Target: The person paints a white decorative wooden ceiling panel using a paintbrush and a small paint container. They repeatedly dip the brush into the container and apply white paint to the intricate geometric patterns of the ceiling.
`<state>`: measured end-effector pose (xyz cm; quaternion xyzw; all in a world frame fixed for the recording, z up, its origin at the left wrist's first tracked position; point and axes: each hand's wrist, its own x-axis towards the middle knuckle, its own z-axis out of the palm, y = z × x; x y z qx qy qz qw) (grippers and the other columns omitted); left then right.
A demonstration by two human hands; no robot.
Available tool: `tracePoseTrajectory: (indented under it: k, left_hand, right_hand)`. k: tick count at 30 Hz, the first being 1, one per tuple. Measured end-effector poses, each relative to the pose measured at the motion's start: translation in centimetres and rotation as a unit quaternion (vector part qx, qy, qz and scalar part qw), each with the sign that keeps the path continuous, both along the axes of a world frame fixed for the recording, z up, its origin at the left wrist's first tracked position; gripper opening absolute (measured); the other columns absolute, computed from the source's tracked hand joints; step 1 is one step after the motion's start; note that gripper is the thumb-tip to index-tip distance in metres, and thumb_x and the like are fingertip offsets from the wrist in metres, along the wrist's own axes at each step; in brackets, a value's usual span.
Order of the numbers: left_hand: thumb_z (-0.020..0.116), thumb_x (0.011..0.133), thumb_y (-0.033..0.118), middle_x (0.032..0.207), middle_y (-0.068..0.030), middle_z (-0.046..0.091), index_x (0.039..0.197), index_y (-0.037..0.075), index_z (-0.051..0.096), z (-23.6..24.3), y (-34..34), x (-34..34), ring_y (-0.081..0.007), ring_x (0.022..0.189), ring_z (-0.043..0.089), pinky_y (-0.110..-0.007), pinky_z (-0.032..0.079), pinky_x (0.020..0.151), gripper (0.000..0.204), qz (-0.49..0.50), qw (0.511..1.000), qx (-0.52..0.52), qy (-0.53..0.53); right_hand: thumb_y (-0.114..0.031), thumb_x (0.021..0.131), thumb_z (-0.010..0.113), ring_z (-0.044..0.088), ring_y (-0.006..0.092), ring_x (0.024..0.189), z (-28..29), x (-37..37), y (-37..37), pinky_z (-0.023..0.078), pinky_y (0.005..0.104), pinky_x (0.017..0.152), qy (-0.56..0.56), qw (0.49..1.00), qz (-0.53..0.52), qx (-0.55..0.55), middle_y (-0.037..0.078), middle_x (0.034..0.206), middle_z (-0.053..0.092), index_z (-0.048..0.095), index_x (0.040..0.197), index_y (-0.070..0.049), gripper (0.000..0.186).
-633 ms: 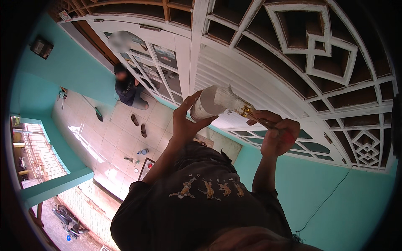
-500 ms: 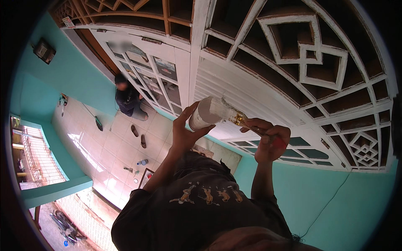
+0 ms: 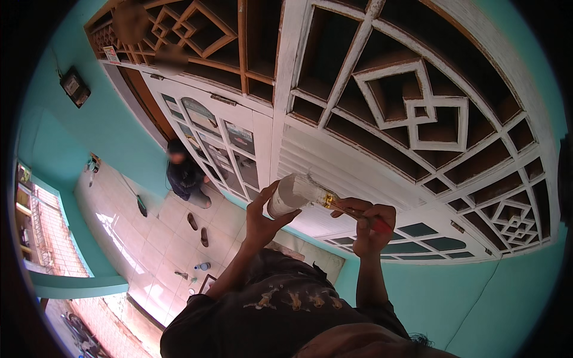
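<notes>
1. Turquoise wall [image 3: 418,298]: plain, lower right; the same colour runs along the far left.
2. Doors [image 3: 265,137]: white, with glazed panes and a slatted panel.
3. Lattice [image 3: 410,113]: white squares within a curved frame, brown showing at worn edges. Brown lattice [image 3: 242,36] adjoins it, upper left.
4. Floor [image 3: 161,232]: pale tile, sunlit in patches; brown shoes [image 3: 192,221] on it.
5. Co-worker [image 3: 186,179]: one, low beside the doors, dark top, well apart from the wearer.
6. Left hand [image 3: 259,224]: wrapped round the cup [image 3: 286,194], thumb on the near side.
7. Right hand [image 3: 365,234]: closed on the handle of the brush [image 3: 327,200]. Hands apart from each other.
8. Cup: white, tilted, pale coating within; held up before the torso, well above the floor.
9. Brush: bristles whitened, at the cup's mouth; whether they press the rim cannot be told. Gold-coloured band, red handle end. Step in hand, by judgement: loading bristles or wiping off excess. Next move seems to call for a steady cup and a light draw over the rim, against drips.
10. Change since the earlier frames: doors, floor, cup and hands all sit lower in view, more brown lattice shows, so the head has probably tipped up; both grips and the brush's place at the cup match.
</notes>
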<state>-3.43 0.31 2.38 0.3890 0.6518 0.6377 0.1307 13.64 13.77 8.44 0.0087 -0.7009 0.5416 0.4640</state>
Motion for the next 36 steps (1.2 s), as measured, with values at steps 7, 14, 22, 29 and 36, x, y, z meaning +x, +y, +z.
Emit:
tracePoseTrajectory:
  k: [7, 14, 22, 29, 36]
  left_hand:
    - [0.087, 0.07, 0.011, 0.12, -0.0158, 0.065, 0.13, -0.002, 0.055, -0.5, -0.2, 0.5, -0.0216, 0.111, 0.063, -0.037, 0.047, 0.098, 0.069, 0.001, 1.0, 0.007, -0.011]
    - [0.087, 0.069, 0.011, 0.119, -0.0158, 0.065, 0.131, -0.002, 0.055, -0.5, -0.3, 0.7, -0.0212, 0.111, 0.062, -0.036, 0.047, 0.098, 0.071, 0.007, 1.0, 0.01, -0.007]
    - [0.087, 0.069, 0.012, 0.118, -0.0148, 0.066, 0.131, -0.001, 0.055, -0.5, -0.5, 0.9, -0.0209, 0.11, 0.063, -0.036, 0.047, 0.098, 0.072, 0.004, 1.0, -0.011, -0.009]
    - [0.087, 0.069, 0.01, 0.12, -0.0147, 0.065, 0.132, -0.002, 0.054, -0.1, -0.4, 1.2, -0.0213, 0.111, 0.062, -0.035, 0.046, 0.098, 0.071, 0.004, 1.0, -0.004, -0.008]
    - [0.087, 0.068, 0.008, 0.121, -0.0149, 0.065, 0.131, -0.002, 0.055, 0.3, -0.2, 1.3, -0.0196, 0.112, 0.061, -0.036, 0.047, 0.098, 0.072, 0.016, 1.0, 0.004, -0.008]
  right_hand:
    - [-0.016, 0.098, 0.055, 0.068, 0.0405, 0.082, -0.9, 0.0, 0.0, 0.057, 0.0493, 0.076, 0.006, 1.0, 0.015, -0.011, 0.035, 0.105, 0.063, 0.033, 0.107, -0.003, 0.026]
    - [-0.014, 0.099, 0.054, 0.068, 0.0401, 0.084, -0.4, -0.1, -0.3, 0.057, 0.0488, 0.078, 0.014, 1.0, 0.02, -0.001, 0.036, 0.105, 0.063, 0.033, 0.107, -0.004, 0.025]
    - [-0.012, 0.099, 0.053, 0.068, 0.0412, 0.085, -0.5, 0.7, -0.4, 0.057, 0.0492, 0.078, 0.006, 1.0, 0.016, 0.002, 0.037, 0.104, 0.062, 0.033, 0.108, -0.003, 0.024]
    - [-0.013, 0.098, 0.055, 0.068, 0.0401, 0.083, -0.3, 1.0, -0.4, 0.057, 0.0493, 0.079, 0.0, 1.0, 0.025, 0.011, 0.037, 0.106, 0.062, 0.033, 0.109, -0.002, 0.026]
    - [-0.016, 0.098, 0.056, 0.069, 0.0399, 0.081, 0.3, 1.0, -0.3, 0.058, 0.0479, 0.074, 0.025, 1.0, 0.001, 0.005, 0.037, 0.105, 0.062, 0.032, 0.108, -0.003, 0.029]
